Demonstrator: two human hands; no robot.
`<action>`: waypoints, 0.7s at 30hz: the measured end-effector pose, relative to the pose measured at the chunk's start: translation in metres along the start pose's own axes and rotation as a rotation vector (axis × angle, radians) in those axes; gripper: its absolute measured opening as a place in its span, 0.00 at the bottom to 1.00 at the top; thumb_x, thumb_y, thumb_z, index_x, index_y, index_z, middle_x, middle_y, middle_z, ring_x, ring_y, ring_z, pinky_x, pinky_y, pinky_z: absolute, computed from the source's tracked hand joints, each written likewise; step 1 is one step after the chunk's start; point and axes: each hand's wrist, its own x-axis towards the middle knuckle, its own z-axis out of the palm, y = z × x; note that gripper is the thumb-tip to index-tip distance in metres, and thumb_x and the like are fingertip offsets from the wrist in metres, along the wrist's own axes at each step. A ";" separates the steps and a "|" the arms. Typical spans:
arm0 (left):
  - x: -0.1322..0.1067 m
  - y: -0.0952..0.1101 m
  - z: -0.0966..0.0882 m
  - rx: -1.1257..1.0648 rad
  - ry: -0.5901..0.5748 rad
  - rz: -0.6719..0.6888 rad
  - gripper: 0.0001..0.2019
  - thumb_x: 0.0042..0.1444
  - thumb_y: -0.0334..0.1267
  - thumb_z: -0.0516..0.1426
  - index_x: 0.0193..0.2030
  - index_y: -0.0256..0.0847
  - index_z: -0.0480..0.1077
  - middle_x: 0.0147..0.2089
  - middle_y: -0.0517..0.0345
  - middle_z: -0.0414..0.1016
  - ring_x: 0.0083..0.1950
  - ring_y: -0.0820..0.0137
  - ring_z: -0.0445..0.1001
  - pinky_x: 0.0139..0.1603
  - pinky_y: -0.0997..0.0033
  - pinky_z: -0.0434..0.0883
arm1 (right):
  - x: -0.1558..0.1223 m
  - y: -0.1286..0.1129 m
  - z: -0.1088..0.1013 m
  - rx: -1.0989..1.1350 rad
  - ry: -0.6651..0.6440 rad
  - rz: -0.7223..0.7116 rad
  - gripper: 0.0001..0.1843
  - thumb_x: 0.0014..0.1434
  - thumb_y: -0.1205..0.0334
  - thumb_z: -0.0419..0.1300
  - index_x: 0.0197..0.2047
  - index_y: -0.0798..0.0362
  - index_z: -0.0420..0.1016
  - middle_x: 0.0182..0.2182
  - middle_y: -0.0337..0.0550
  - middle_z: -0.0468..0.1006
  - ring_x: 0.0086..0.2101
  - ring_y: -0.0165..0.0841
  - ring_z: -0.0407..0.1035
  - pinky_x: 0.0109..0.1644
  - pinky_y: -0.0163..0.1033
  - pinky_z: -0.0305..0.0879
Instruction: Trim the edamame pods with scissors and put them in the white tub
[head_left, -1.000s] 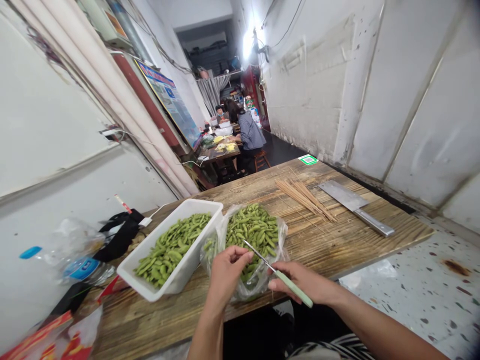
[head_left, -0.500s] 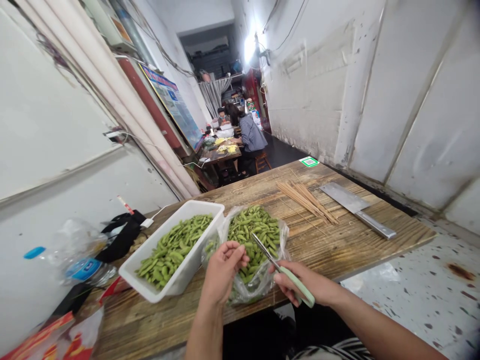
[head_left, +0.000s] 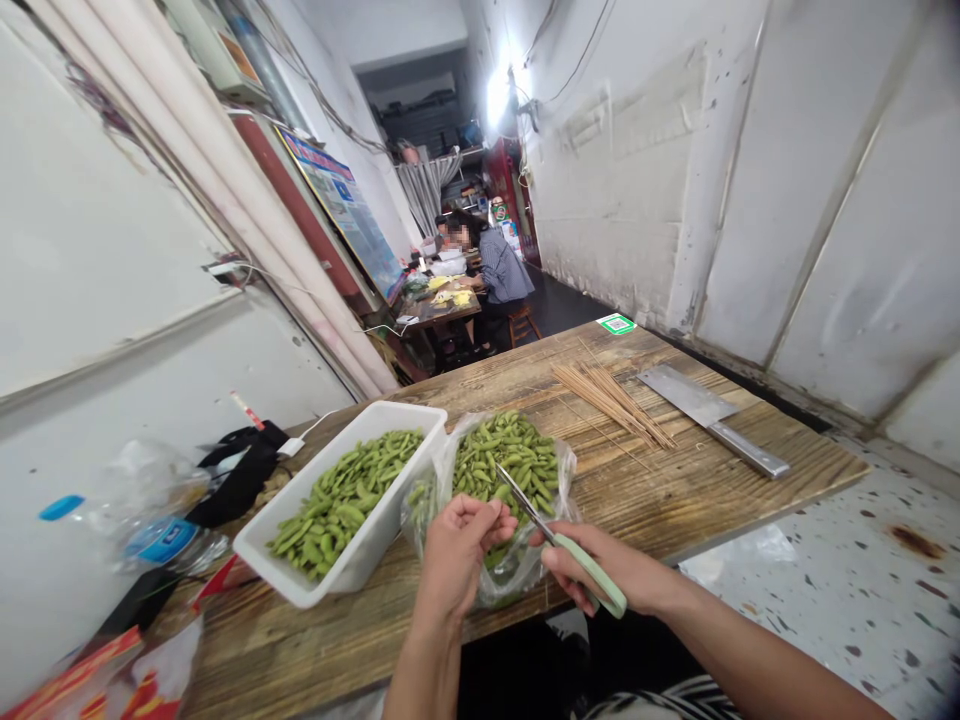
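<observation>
My right hand [head_left: 589, 572] grips a pair of scissors [head_left: 585, 570] with light green handles, the blades pointing up and to the left over the pods. Close to the blades, my left hand [head_left: 465, 545] has its thumb and fingers pinched together; whatever is between them is too small to make out. Beneath both hands lies a clear plastic bag [head_left: 566, 470], open at the top and full of green edamame pods [head_left: 517, 445]. To its left stands a white plastic tub [head_left: 300, 592] holding more edamame pods [head_left: 349, 500].
Thin wooden skewers [head_left: 611, 403] and a cleaver [head_left: 712, 415] lie on the wooden table [head_left: 637, 520] at the right. A water bottle [head_left: 169, 540], black cloth and red packaging [head_left: 97, 680] crowd the left side. Farther back, a person in a striped top [head_left: 504, 265] sits at another table.
My left hand has moved right, closer to the scissor blades, its fingers still pinched. The scissors have barely shifted in my right hand. In the background, the seated person's head has turned.
</observation>
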 end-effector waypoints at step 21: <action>0.020 0.021 -0.061 0.441 0.615 0.512 0.15 0.46 0.47 0.62 0.36 0.38 0.71 0.31 0.55 0.78 0.34 0.63 0.78 0.42 0.59 0.74 | 0.010 0.010 -0.006 0.100 0.094 0.066 0.25 0.51 0.40 0.64 0.37 0.55 0.68 0.16 0.26 0.61 0.13 0.21 0.55 0.12 0.25 0.55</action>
